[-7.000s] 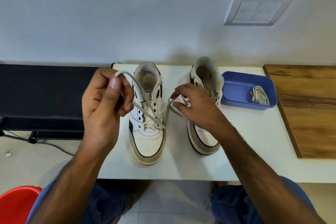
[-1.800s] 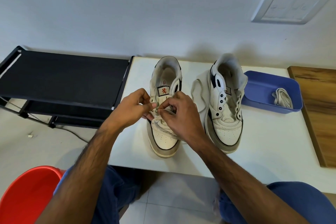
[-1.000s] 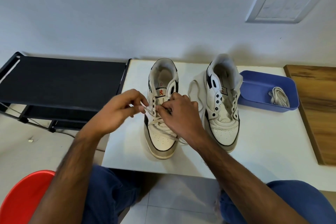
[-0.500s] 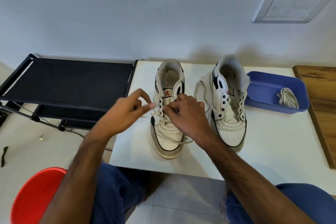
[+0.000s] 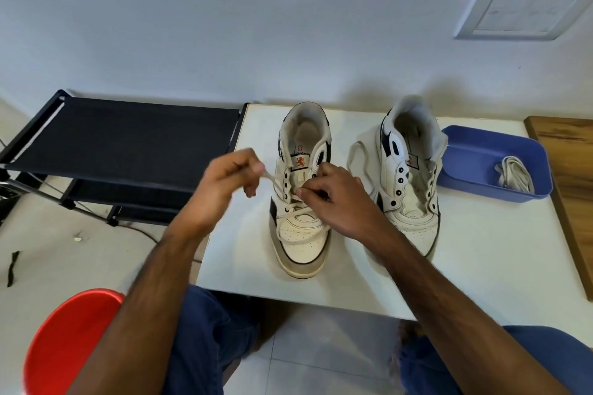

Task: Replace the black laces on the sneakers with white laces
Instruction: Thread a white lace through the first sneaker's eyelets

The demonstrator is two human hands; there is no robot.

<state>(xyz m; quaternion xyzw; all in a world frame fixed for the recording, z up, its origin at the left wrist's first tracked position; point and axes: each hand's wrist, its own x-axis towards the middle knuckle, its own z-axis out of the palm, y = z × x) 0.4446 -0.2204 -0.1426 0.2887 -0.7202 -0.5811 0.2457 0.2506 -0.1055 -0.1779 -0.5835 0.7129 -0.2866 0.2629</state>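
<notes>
Two sneakers stand on the white table (image 5: 481, 266); the left sneaker (image 5: 301, 202) is half-threaded with a white lace (image 5: 293, 210). Left hand (image 5: 224, 183) pinches a lace end, right hand (image 5: 337, 199) pinches at the eyelets. Pulling evenly should keep the crossings flat. Spare laces (image 5: 515, 175) wait in the blue tray (image 5: 475, 151).
</notes>
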